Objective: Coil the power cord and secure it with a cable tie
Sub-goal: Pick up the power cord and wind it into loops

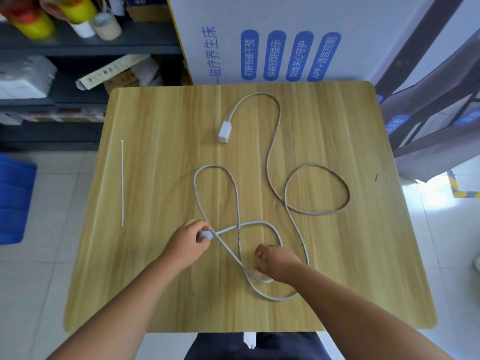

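Observation:
A long grey-white power cord (270, 157) lies in loose loops across the middle of the wooden table (155, 281). Its white block-shaped socket end (224, 131) rests at the far centre. My left hand (188, 242) is closed around the cord's plug end near the front of the table. My right hand (276, 262) is curled over the cord's nearest loop; whether it grips the cord is hidden by the fingers. A thin white cable tie (122, 183) lies straight on the table's left side, apart from both hands.
A large white cardboard box (285, 35) with blue labels stands against the table's far edge. Dark shelves (78, 45) with bottles and boxes fill the far left. A blue crate (15, 198) sits on the tiled floor at left.

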A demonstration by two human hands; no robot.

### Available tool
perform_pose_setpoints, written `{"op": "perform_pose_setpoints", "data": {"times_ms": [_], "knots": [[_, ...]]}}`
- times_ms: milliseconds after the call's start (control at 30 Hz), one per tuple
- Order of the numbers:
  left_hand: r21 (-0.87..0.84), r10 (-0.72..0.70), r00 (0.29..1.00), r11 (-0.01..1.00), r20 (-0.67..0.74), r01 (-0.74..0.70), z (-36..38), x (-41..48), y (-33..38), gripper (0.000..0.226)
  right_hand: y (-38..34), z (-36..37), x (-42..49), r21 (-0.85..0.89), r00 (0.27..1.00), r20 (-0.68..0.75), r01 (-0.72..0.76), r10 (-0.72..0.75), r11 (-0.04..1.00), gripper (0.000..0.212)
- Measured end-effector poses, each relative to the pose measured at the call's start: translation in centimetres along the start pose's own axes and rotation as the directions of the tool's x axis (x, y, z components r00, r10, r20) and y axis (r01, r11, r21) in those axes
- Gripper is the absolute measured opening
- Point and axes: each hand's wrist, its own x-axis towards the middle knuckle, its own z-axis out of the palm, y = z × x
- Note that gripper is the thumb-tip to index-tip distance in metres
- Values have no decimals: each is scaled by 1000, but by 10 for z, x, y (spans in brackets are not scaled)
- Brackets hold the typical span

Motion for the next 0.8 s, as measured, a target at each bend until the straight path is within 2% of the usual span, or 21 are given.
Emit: {"op": "perform_pose_setpoints", "data": {"times_ms": [133,167,233,267,333,433,533,600,667,733,800], "knots": [[-36,106,985,993,-138,-112,-24,1,25,19,-23,5,1,284,998,32,48,-59,958,27],[-30,131,975,990,-177,-139,-30,2,32,19,-30,2,-1,391,996,39,57,-79,919,28],[-17,157,959,986,-237,-166,-41,6,41,19,-43,-7,-6,624,990,45,79,-137,778,38],[-12,157,953,986,-259,-166,-47,8,45,19,-47,-13,-9,684,986,43,88,-161,724,40],[-8,142,944,988,-298,-151,-59,11,50,20,-52,-24,-13,681,979,63,100,-195,726,37],[-6,113,931,992,-348,-123,-78,16,56,20,-52,-44,-15,485,980,54,140,-189,863,26],[-23,80,918,995,-388,-97,-100,21,57,21,-36,-74,-17,345,974,-217,136,-62,929,32],[-28,63,911,996,-408,-81,-115,24,56,22,-20,-98,-22,356,911,-411,133,27,925,32],[-25,42,907,998,-420,-58,-130,27,57,25,-1,-119,-27,477,827,-526,94,198,874,33],[-38,31,890,998,-455,-54,-144,27,61,29,31,-133,-23,668,736,-530,56,421,742,35],[-46,51,863,995,-502,-85,-158,25,73,31,66,-138,-17,786,691,-440,-13,573,619,34]]}}
